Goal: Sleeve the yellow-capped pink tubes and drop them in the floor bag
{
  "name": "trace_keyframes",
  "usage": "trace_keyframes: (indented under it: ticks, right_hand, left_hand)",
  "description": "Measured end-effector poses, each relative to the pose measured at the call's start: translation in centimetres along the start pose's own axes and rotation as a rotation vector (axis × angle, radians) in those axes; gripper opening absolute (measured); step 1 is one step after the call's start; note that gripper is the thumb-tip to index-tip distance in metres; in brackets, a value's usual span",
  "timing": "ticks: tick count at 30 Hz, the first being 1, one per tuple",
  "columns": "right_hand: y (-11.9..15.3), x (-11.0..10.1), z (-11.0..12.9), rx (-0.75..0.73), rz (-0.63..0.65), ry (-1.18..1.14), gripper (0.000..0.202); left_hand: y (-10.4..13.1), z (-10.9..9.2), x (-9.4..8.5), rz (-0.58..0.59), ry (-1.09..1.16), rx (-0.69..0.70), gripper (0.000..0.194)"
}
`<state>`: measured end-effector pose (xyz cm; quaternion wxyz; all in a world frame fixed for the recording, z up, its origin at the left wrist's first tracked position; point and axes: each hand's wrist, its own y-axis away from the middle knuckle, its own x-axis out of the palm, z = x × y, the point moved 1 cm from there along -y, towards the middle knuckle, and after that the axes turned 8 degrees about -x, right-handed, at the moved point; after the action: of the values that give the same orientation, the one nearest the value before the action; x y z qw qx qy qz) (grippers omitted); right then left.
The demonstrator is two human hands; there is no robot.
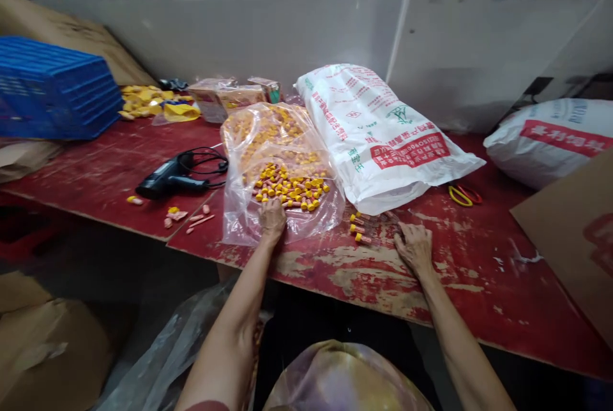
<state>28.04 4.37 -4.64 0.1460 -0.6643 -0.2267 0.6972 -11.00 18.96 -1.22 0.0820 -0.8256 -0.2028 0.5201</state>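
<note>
Many small pink pieces with yellow caps (292, 187) lie in a heap on a clear plastic bag (237, 219), and more of them fill the bag behind. My left hand (272, 223) rests at the near edge of this heap. Its fingers are drawn together at the capped pieces, and what they pinch is hidden. To the right, my right hand (416, 246) lies on the red table (460, 258) with its fingers apart. Left of it is a short row of capped pieces (359, 230), just in front of a large white printed sack (383, 136).
A black heat gun (167, 175) with a coiled cord lies at left, near a few loose pieces (175, 214). Behind are a blue crate (57, 89) and packaged boxes (234, 97). Yellow-handled scissors (462, 195), another sack (550, 136) and a cardboard box (575, 239) are at right.
</note>
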Motion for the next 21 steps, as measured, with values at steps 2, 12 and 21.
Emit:
trace_keyframes:
  ticks: [2,12,21]
  right_hand:
    - [-0.1,-0.1,0.1,0.012,0.022,-0.018,0.034]
    - [0.4,-1.0,-0.3,0.445,-0.257,-0.706,0.047]
    - [1.4,-3.6,5.2,0.699,-0.211,-1.513,0.024]
  left_hand:
    - [-0.2,-0.1,0.2,0.022,0.008,0.004,0.018]
    - [2.5,-1.9,-1.5,0.017,0.277,-0.041,0.025]
    - [15.9,-11.4,-1.5,0.761,1.192,-0.323,0.025]
